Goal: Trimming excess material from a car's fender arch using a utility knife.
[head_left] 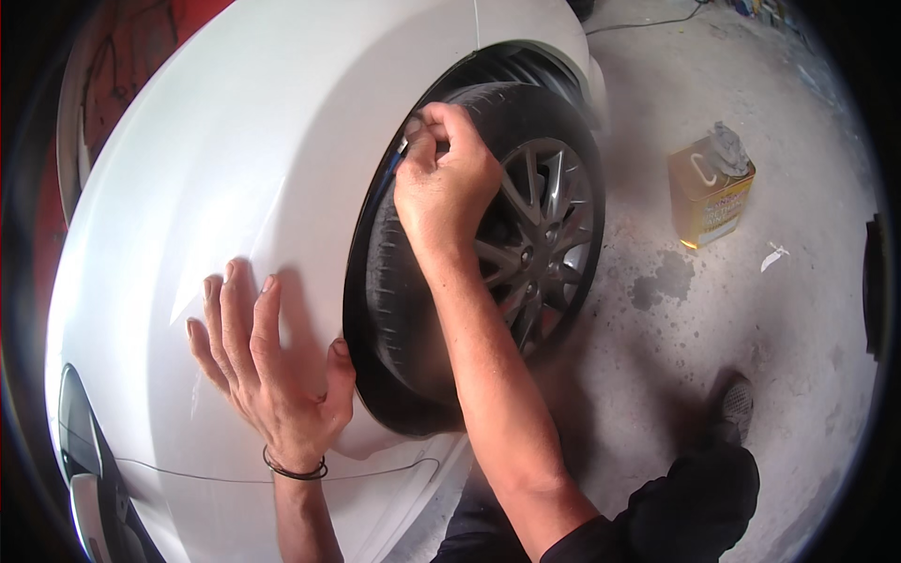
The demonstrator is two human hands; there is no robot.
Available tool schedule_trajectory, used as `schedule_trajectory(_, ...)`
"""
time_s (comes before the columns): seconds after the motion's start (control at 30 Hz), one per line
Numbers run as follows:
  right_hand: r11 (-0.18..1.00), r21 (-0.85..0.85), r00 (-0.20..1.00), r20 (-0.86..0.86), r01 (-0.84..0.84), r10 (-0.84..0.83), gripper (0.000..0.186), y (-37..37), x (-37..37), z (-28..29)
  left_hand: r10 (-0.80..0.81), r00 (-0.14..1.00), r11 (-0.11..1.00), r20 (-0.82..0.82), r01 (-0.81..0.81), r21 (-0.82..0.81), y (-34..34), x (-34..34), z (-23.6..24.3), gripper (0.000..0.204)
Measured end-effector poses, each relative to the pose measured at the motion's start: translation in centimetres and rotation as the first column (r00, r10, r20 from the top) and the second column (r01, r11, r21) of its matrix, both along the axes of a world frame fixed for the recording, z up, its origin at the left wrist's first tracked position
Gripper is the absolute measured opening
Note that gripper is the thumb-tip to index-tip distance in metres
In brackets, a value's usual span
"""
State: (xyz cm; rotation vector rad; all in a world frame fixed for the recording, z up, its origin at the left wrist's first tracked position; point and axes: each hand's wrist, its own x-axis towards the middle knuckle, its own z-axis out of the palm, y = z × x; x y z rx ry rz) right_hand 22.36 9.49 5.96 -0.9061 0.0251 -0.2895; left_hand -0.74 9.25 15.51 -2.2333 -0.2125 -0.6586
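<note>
My left hand (267, 371) lies on the white car fender (216, 159), fingers spread and thumb reaching toward the rim of the wheel arch. A dark band circles its wrist. My right hand (441, 174) is closed at the upper edge of the wheel arch, pinching a small object (403, 146) with a light tip, too small to name. Behind it are the black tyre (385, 300) and the dark multi-spoke wheel (554, 216), partly hidden by my hand and forearm.
On the concrete floor (788, 319) to the right stands a yellow-brown metal can (704, 206) with a crumpled grey item (729, 145) on top; a white scrap (773, 255) lies beside it. My dark shoe (737, 408) is at lower right. A cable (648, 26) runs along the top.
</note>
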Motion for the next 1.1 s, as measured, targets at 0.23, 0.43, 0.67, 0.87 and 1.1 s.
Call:
schedule_trajectory(0.23, 0.999, 0.042, 1.0, -0.01, 0.03, -0.03, 0.005, -0.2, 5.4, -1.1, 0.004, 1.0, 1.0, 0.009, -0.005, 0.014, 0.4, -0.2, -0.1, 0.076)
schedule_trajectory(0.43, 1.0, 0.012, 1.0, 0.001, -0.003, 0.003, 0.007, -1.3, 4.9, -2.0, 0.009, 1.0, 1.0, 0.001, -0.009, 0.01, 0.4, -0.1, -0.1, 0.076)
schedule_trajectory(0.67, 0.998, -0.04, 0.992, 0.116, -0.041, 0.045, 0.005, -1.4, -2.6, -1.3, 0.0, 1.0, 1.0, 0.001, 0.0, -0.01, 0.0, 0.1, -0.1, 0.074)
schedule_trajectory(0.87, 1.0, -0.011, 0.987, 0.159, 0.005, -0.003, 0.006, -0.7, -3.3, -1.2, 0.004, 1.0, 1.0, -0.002, -0.004, -0.013, 0.1, 0.0, 0.0, 0.074)
schedule_trajectory(1.1, 0.996, -0.065, 0.987, 0.156, 0.054, -0.043, 0.008, -0.6, -1.3, -1.5, 0.011, 1.0, 1.0, -0.006, -0.011, -0.007, -0.1, 0.1, 0.0, 0.076)
